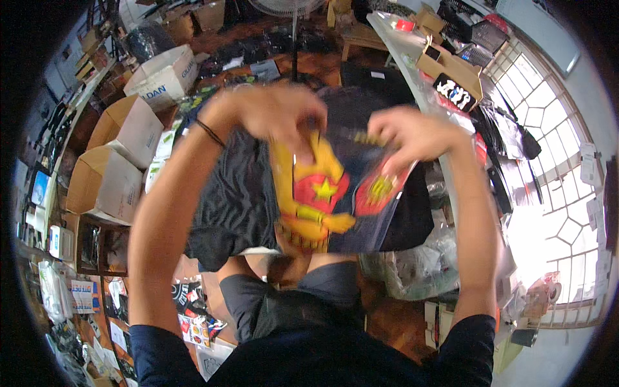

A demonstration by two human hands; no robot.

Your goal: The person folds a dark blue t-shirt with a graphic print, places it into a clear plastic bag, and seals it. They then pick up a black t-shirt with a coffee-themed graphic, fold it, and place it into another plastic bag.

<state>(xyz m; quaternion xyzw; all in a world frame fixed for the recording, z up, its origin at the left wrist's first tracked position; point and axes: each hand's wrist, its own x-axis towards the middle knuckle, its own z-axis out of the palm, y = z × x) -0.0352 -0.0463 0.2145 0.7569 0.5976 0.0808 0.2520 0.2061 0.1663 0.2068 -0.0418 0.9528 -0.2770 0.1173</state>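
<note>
In front of me is a glossy, see-through-looking sheet with a printed design, an orange-yellow figure with a red patch and yellow star, and a red and yellow shape at its right. My left hand is curled at its upper left part, fingers bent down and blurred by motion. At the upper right, my right hand pinches the sheet between thumb and fingers, also somewhat blurred. Beneath and left of it lies a crumpled black cloth, which looks like a shirt. Whether the sheet touches the cloth I cannot tell.
Open cardboard boxes stand along the left. A white fan is at the far side. To the right, a long table carries a cardboard box and other goods. Clear plastic bags lie near my right leg.
</note>
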